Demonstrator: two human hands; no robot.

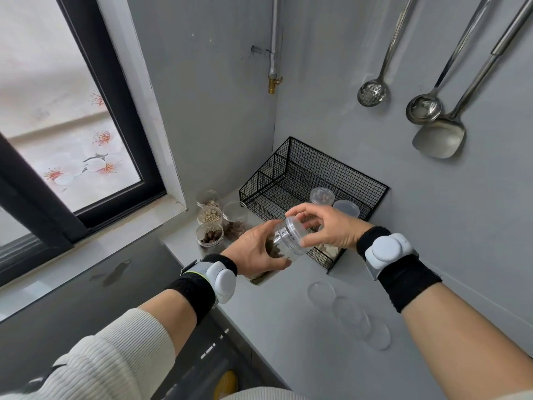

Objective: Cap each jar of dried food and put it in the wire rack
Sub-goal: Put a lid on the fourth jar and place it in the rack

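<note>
Jars, four open, clear round plastic, clustered on counter below window sill: pale seeds, brown chunks inside. Left hand grips fifth jar, tilted above counter, dark bits inside. Right hand pinches its clear lid. Black wire rack behind holds two capped jars. At least three loose lids on counter.

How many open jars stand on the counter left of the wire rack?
4, clustered: rear jar, pale-seed jar before it, dark-nut jar nearest, brown-pieces jar beside the wire rack. The left hand, gripping a raised jar, and right hand, on its lid, may hide more.
</note>
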